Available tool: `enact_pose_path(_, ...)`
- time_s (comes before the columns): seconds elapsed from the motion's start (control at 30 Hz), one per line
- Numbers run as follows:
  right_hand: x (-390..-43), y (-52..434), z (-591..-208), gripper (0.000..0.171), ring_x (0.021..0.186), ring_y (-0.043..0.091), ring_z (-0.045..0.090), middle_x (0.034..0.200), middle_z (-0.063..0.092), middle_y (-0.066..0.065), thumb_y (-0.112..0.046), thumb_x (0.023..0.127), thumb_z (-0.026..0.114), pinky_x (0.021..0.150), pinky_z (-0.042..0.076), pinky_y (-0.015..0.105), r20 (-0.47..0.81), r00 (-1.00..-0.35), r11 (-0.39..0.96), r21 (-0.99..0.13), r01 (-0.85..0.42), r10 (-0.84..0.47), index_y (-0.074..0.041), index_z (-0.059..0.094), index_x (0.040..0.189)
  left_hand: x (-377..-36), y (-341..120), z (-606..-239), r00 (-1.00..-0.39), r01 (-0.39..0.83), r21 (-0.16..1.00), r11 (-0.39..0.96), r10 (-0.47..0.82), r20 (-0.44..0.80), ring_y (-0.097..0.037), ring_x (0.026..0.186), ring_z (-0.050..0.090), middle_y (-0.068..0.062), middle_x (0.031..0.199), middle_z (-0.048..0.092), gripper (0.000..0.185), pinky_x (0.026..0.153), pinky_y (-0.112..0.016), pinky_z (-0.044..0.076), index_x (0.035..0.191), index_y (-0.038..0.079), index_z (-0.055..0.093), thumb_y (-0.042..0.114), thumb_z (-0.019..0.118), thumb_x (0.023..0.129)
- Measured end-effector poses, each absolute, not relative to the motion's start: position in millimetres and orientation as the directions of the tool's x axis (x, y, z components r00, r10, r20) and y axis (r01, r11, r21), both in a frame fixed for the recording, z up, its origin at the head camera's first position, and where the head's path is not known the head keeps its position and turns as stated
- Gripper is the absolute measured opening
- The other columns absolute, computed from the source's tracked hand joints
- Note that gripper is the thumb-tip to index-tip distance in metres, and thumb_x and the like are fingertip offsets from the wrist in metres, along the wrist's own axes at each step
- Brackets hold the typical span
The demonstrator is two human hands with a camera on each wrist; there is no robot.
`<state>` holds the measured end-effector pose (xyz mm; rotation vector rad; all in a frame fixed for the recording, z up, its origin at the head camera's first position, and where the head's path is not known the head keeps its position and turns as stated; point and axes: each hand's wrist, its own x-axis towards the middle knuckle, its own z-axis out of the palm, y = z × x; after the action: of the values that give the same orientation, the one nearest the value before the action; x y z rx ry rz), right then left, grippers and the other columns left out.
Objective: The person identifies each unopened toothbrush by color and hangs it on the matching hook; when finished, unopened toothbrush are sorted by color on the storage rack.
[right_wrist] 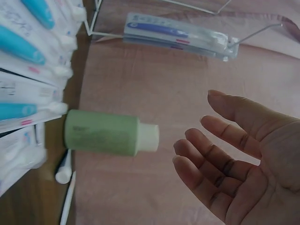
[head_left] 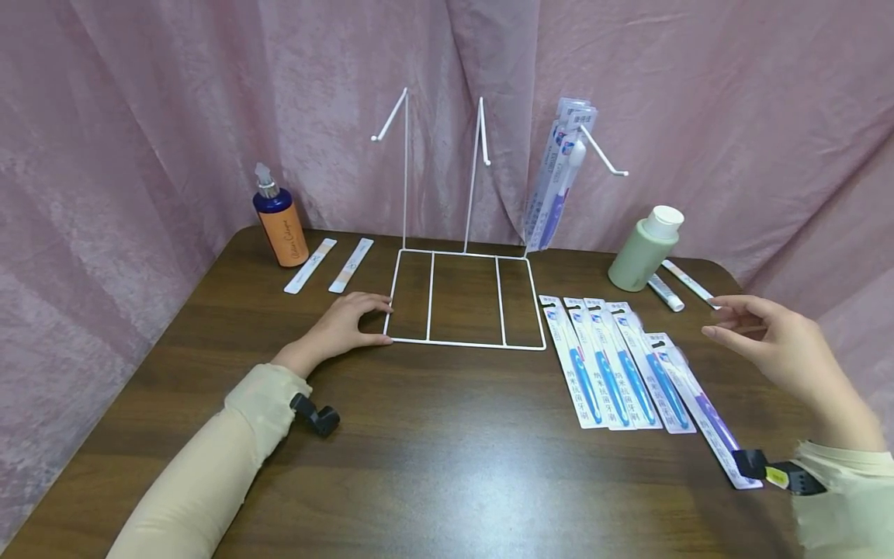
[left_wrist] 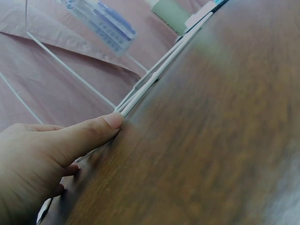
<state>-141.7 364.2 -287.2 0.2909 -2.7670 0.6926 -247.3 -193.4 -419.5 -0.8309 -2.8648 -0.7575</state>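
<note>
A white wire display rack (head_left: 464, 343) stands on the table with three upright hooks. My left hand (head_left: 344, 320) rests at its front left corner, thumb and fingertips apart and touching the base wire; the thumb (left_wrist: 91, 136) lies straight against the corner in the left wrist view. Packaged toothbrushes (head_left: 559, 178) hang from the right hook. Several more packaged toothbrushes (head_left: 608, 365) lie in a row right of the rack, mostly blue, with a purple one (head_left: 705, 411) at the end. To their right, my right hand (head_left: 775, 334) hovers with loosely bent fingers and holds nothing.
A green bottle (head_left: 642, 252) with a white cap stands at the back right, beside a white tube (head_left: 667, 293) and a slim white packet (head_left: 687, 281). At the back left are an orange-labelled pump bottle (head_left: 282, 233) and two slim packets (head_left: 310, 265). A pink curtain (head_left: 335, 78) hangs behind.
</note>
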Motion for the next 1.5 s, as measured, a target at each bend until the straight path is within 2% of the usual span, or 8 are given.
enact_pose_path(0.17, -133.6, 370.4, -304.0, 0.033, 0.07, -0.024, 0.051, 0.079, 0.053, -0.04, -0.015, 0.085, 0.073, 0.057, 0.041, 0.004, 0.289, -0.95, 0.856, -0.455, -0.244, -0.118, -0.003, 0.062, 0.113, -246.9, -193.9, -420.9, -0.853, 0.516, 0.447, 0.731, 0.484, 0.193, -0.033, 0.133, 0.044, -0.01, 0.139, 0.055, 0.055, 0.111, -0.057, 0.027, 0.122, 0.011, 0.064, 0.039, 0.079, 0.076)
enact_pose_path(0.37, -128.7, 380.6, -326.2, 0.036, 0.072, -0.022, 0.052, 0.081, 0.06, -0.032, -0.017, 0.085, 0.073, 0.056, 0.043, 0.007, 0.247, -0.962, 0.858, -0.462, -0.226, -0.12, -0.001, 0.062, 0.116, -247.6, -194.4, -423.3, -0.855, 0.513, 0.448, 0.732, 0.481, 0.192, -0.033, 0.133, 0.044, -0.009, 0.139, 0.055, 0.055, 0.112, -0.056, 0.027, 0.122, 0.011, 0.064, 0.039, 0.079, 0.077)
enact_pose_path(0.6, -124.7, 388.6, -347.3, 0.037, 0.072, -0.021, 0.049, 0.087, 0.072, 0.008, -0.02, 0.084, 0.075, 0.059, 0.04, 0.009, 0.167, -0.976, 0.896, -0.4, -0.194, -0.137, -0.002, 0.064, 0.114, -247.3, -194.4, -422.6, -0.851, 0.521, 0.444, 0.729, 0.486, 0.201, -0.033, 0.132, 0.044, -0.01, 0.139, 0.056, 0.055, 0.111, -0.057, 0.028, 0.121, 0.01, 0.064, 0.039, 0.079, 0.077)
enact_pose_path(0.77, -123.0, 391.6, -356.1, 0.04, 0.072, -0.019, 0.046, 0.088, 0.071, 0.005, -0.024, 0.083, 0.075, 0.06, 0.041, 0.016, 0.083, -0.987, 0.921, -0.357, -0.157, -0.137, -0.001, 0.064, 0.114, -246.4, -194.2, -421.3, -0.853, 0.516, 0.453, 0.727, 0.486, 0.191, -0.033, 0.133, 0.044, -0.01, 0.139, 0.055, 0.056, 0.112, -0.057, 0.027, 0.122, 0.011, 0.064, 0.039, 0.079, 0.077)
enact_pose_path(1.0, -122.0, 396.6, -367.4, 0.042, 0.071, -0.014, 0.045, 0.091, 0.071, 0.01, -0.024, 0.083, 0.074, 0.061, 0.041, 0.021, -0.003, -0.992, 0.937, -0.33, -0.118, -0.126, 0.003, 0.064, 0.113, -246.5, -194.3, -421.4, -0.853, 0.515, 0.451, 0.729, 0.487, 0.186, -0.033, 0.133, 0.044, -0.01, 0.14, 0.055, 0.056, 0.112, -0.057, 0.026, 0.123, 0.011, 0.064, 0.04, 0.079, 0.077)
enact_pose_path(1.07, -121.8, 397.1, -370.4, 0.041, 0.072, -0.011, 0.047, 0.091, 0.07, 0.01, -0.024, 0.082, 0.075, 0.062, 0.042, 0.022, -0.012, -0.993, 0.941, -0.32, -0.108, -0.118, 0.003, 0.064, 0.112, -246.9, -194.2, -421.6, -0.853, 0.516, 0.449, 0.73, 0.488, 0.187, -0.033, 0.133, 0.044, -0.01, 0.14, 0.055, 0.056, 0.112, -0.057, 0.026, 0.123, 0.011, 0.064, 0.04, 0.079, 0.077)
enact_pose_path(1.3, -122.3, 396.1, -376.6, 0.045, 0.078, 0.014, 0.056, 0.091, 0.068, 0.012, -0.026, 0.081, 0.076, 0.066, 0.042, 0.031, -0.058, -0.994, 0.949, -0.308, -0.075, -0.097, 0.004, 0.063, 0.113, -247.0, -193.7, -421.1, -0.852, 0.517, 0.447, 0.73, 0.489, 0.186, -0.033, 0.133, 0.043, -0.01, 0.14, 0.055, 0.056, 0.112, -0.057, 0.026, 0.123, 0.011, 0.064, 0.04, 0.079, 0.077)
enact_pose_path(1.5, -123.8, 394.3, -379.4, 0.049, 0.075, 0.014, 0.052, 0.085, 0.064, 0.008, -0.025, 0.079, 0.076, 0.063, 0.039, 0.03, -0.064, -0.993, 0.954, -0.291, -0.075, -0.097, 0.006, 0.061, 0.115, -247.2, -193.7, -420.8, -0.852, 0.516, 0.447, 0.731, 0.488, 0.187, -0.033, 0.133, 0.044, -0.01, 0.14, 0.055, 0.056, 0.112, -0.056, 0.027, 0.123, 0.011, 0.064, 0.04, 0.079, 0.077)
